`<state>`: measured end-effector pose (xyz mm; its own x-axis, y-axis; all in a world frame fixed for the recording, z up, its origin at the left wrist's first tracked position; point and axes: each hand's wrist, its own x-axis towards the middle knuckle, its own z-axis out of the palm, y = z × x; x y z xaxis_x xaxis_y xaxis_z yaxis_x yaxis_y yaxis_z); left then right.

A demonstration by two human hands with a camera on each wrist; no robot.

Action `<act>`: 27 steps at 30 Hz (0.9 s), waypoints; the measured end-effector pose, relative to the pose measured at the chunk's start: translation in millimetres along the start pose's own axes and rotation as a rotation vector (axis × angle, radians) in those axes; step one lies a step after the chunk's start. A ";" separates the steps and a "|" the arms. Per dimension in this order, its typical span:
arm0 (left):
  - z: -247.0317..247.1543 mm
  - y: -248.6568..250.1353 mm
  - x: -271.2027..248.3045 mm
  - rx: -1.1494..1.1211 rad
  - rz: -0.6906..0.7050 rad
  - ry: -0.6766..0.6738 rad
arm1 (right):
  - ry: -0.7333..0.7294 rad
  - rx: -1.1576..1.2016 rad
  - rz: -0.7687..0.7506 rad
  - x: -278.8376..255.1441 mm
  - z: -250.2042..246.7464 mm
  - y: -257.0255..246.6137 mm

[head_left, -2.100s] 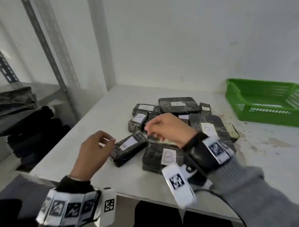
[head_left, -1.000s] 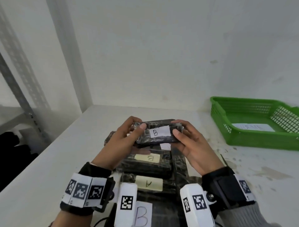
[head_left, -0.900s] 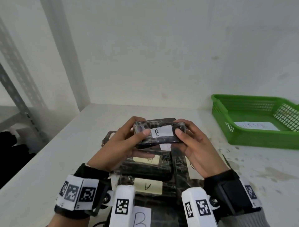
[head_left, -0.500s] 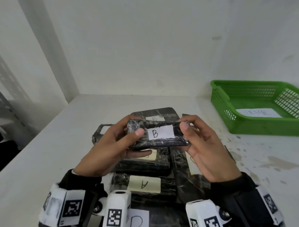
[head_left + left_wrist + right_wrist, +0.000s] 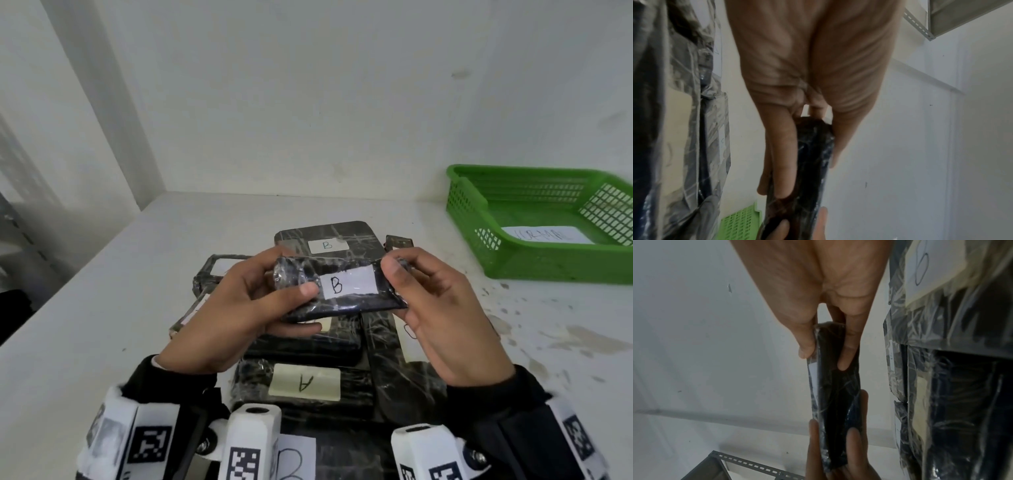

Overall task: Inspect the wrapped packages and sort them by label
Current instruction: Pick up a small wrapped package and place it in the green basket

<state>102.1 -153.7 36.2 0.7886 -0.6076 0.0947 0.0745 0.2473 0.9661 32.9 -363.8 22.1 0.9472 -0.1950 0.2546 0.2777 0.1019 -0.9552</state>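
I hold a small black plastic-wrapped package (image 5: 342, 291) with a white label marked B facing me, lifted above the pile. My left hand (image 5: 246, 308) grips its left end, thumb on top and fingers underneath. My right hand (image 5: 442, 308) pinches its right end the same way. The wrist views show the package (image 5: 807, 170) (image 5: 834, 394) edge-on between thumb and fingers of both hands. Below lies the pile of wrapped packages: one labelled A (image 5: 305, 382) nearest me, a large one labelled B (image 5: 329, 241) at the far side, others partly hidden by my hands.
A green plastic basket (image 5: 472, 205) with a paper label inside stands at the right rear of the white table (image 5: 102, 325). White walls close the back and left. A metal shelf upright (image 5: 748, 465) stands to the left. The table's right side is stained.
Two seconds ago both hands were down at the pile. They have since lifted the B package, and over the last second it has come closer to me and slightly lower.
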 end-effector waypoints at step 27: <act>4.0 0.3 -1.4 0.037 -0.029 0.063 | 0.011 0.037 0.070 -4.1 7.0 -4.3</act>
<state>98.6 -155.9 37.3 0.8234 -0.5651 0.0524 0.0764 0.2018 0.9764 28.9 -356.6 26.2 0.9627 -0.1968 0.1857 0.2170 0.1514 -0.9644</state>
